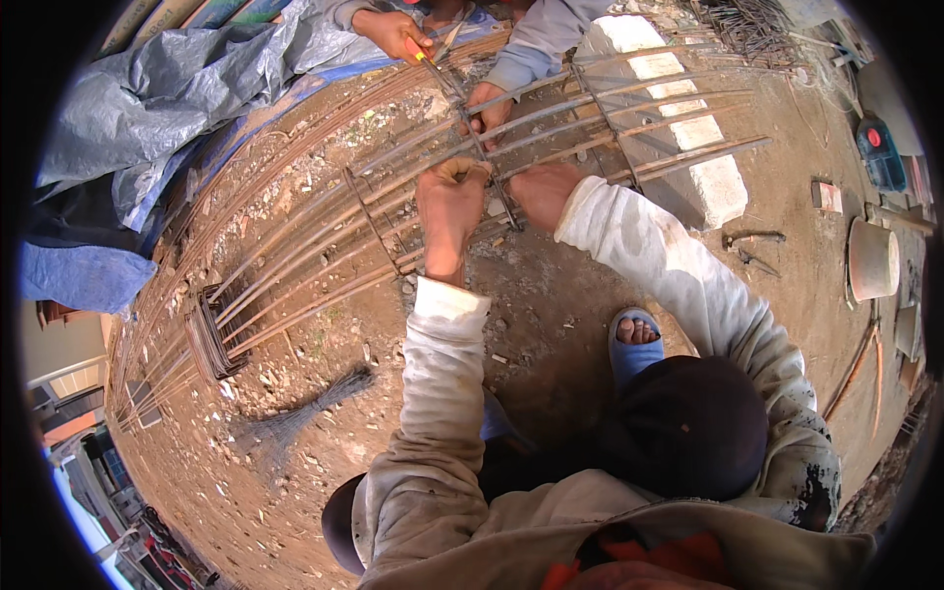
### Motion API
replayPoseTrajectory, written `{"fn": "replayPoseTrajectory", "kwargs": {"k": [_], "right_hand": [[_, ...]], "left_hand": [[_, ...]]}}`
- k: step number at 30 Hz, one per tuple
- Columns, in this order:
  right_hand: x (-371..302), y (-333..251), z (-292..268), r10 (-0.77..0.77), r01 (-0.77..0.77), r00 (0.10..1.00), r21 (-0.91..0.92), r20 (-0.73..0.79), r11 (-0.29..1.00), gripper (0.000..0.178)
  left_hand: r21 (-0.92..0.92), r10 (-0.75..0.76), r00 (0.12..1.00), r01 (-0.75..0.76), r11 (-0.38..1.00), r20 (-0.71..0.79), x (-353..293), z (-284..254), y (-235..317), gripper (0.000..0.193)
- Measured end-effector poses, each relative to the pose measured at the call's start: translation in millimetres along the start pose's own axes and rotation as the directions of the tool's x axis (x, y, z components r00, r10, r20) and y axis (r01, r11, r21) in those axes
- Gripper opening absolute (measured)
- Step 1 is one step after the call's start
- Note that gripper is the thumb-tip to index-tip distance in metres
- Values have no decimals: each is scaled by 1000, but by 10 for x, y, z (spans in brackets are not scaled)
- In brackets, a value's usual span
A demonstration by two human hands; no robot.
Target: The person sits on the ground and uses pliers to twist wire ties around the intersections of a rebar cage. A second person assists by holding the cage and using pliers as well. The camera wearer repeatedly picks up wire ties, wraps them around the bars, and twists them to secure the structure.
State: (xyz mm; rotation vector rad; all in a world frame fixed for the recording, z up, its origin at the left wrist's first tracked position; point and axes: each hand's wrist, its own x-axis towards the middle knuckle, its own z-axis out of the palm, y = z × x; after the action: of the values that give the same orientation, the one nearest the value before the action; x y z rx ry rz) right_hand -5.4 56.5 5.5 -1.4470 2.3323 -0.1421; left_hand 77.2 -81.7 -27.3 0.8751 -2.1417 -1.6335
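Observation:
Long rusty reinforcing bars (708, 152) run across in front of me, crossed by square steel stirrups. My left hand (452, 211) is closed at the bars, fingers curled just left of the middle stirrup (504, 204). On the stirrup's other side, my right hand (544, 192) is also closed, its fingertips hidden against the steel. What either hand pinches cannot be made out. Across the bars, a co-worker's hand (393, 34) grips a tool with red-and-yellow handles (420, 52) at the same stirrup. The co-worker's other hand (489, 110) touches the bars beside it.
A pale concrete block (723, 187) lies under the bars' right end. Bunched stirrups (208, 339) hang at the left; a bundle of thin wire (310, 405) lies on the ground nearer me. Grey tarp (187, 93) covers the far left. A bucket (873, 261) stands right.

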Motion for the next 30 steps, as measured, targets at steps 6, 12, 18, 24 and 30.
{"fn": "replayPoseTrajectory", "kwargs": {"k": [6,12,18,24,30], "right_hand": [[98,96,-46,-51,42,994,96,94,994,17],[-19,228,-37,-55,65,997,209,-53,976,17],[-147,-11,-223,10,137,926,361,-377,922,18],[-69,-166,-440,-135,282,942,506,-308,815,20],[450,-50,-654,-230,277,931,139,-283,951,25]], "left_hand": [[-25,-89,989,87,996,-114,128,101,-81,15],[-179,-162,977,135,974,-142,93,178,-56,12],[-15,441,898,-441,898,-14,-273,71,-156,22],[258,518,844,-536,804,139,-301,-17,-161,24],[-158,216,976,-211,965,18,-340,-25,-45,26]]}}
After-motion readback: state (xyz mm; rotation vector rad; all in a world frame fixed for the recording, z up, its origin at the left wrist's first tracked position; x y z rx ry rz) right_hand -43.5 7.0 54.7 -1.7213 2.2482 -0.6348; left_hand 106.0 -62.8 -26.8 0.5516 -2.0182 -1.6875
